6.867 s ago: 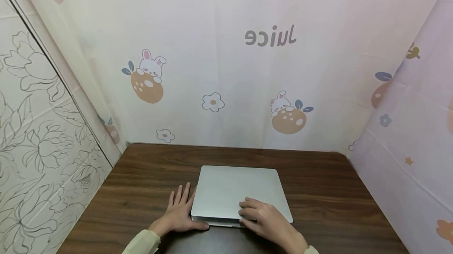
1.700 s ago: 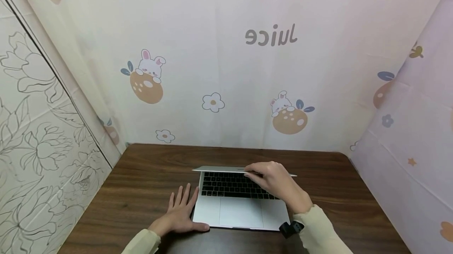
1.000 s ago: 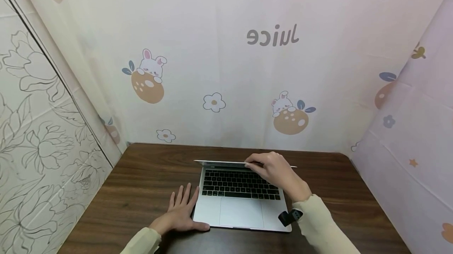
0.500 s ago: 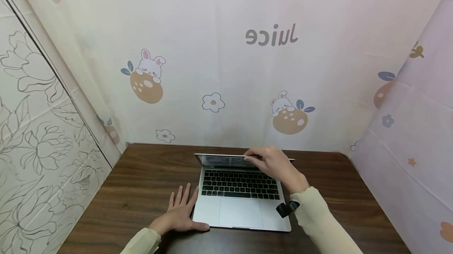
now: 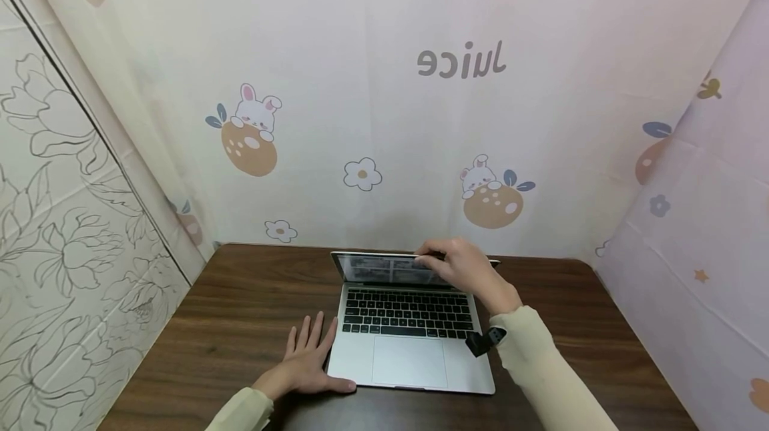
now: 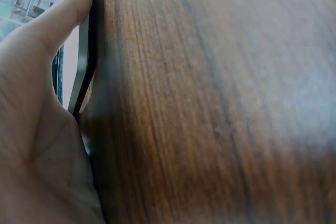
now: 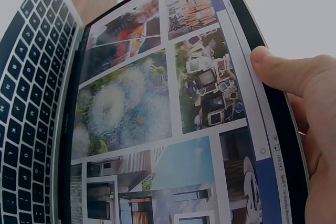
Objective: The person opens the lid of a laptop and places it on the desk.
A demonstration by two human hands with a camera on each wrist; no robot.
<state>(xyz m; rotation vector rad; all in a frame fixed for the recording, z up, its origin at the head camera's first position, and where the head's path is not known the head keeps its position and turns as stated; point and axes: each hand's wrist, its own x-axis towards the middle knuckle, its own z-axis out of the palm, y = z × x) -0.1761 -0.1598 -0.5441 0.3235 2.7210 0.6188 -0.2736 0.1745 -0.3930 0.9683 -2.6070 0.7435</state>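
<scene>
A silver laptop (image 5: 410,363) with black keys lies on the table, its lid (image 5: 375,268) tilted partly up. Beside its left edge my left hand (image 5: 305,364) rests with fingers spread on the wood. In the left wrist view, that hand's thumb (image 6: 63,17) lies on the base's front corner. My right hand (image 5: 467,269) pinches the top edge of the lid, right of its middle. Its thumb (image 7: 273,66) is on the screen side, with the fingers curled behind. The lit screen (image 7: 131,103) shows rows of photos in the right wrist view.
The dark wooden table (image 5: 559,344) extends around the laptop on all sides. Behind it hangs a pale curtain (image 5: 366,84) printed with rabbits and fruit. A black wrist device (image 5: 485,340) sits at the right cuff, over the laptop's right side.
The lid, flat down at first, has swung up and back with my right hand pinching its edge, showing keyboard and screen. My left hand has stayed at the left corner.
</scene>
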